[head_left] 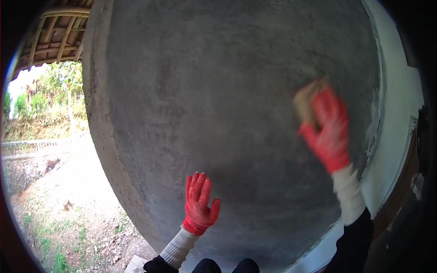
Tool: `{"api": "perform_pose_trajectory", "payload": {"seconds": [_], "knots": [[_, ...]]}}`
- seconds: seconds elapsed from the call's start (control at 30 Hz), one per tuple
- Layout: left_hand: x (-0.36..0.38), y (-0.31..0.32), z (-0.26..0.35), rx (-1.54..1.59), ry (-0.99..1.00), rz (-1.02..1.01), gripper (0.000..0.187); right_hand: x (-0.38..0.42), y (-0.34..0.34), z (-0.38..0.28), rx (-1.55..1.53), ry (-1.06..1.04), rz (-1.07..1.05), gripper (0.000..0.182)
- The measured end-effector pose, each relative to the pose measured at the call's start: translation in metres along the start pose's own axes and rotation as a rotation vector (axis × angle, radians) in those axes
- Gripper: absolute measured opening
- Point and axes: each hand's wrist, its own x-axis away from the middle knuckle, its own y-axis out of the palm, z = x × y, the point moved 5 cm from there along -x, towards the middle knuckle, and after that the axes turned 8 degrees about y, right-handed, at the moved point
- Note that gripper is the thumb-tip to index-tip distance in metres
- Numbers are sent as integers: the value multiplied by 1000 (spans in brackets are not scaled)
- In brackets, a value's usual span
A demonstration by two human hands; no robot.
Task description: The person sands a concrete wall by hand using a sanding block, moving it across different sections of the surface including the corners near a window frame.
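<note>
A dark grey plastered wall [227,104] fills the middle of the view. My right hand [330,129], in a red-coated glove with a pale cuff, grips a tan, folded-looking pad [304,103] up on the right side of the wall. Motion blurs the pad, so I cannot tell whether it is sponge or paper. Lower down, left of centre, my left hand [199,204] wears a matching red glove. Its fingers are stretched upward with the thumb apart, it holds nothing, and its palm faces the wall surface.
On the left the wall ends in a rough, lighter edge [107,136]. Beyond lies a sunlit slope [77,209] with stones and weeds, under a tiled roof on bamboo poles [59,32]. A white wall strip [400,100] borders the right side. My dark-clad knees [225,266] show at the bottom.
</note>
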Motion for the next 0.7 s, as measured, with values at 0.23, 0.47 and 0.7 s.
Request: {"api": "perform_pose_trajectory", "payload": {"seconds": [0.23,0.47,0.7], "knots": [[20,-32,-14,48,-175,145,69,-2,32,-116,36,21,-181,67],[37,-52,-13,121,-265,85,72,-10,71,-207,-99,-499,-387,67],[33,-76,-25,130,-390,176,69,-128,74,-167,-35,78,94,71]]}}
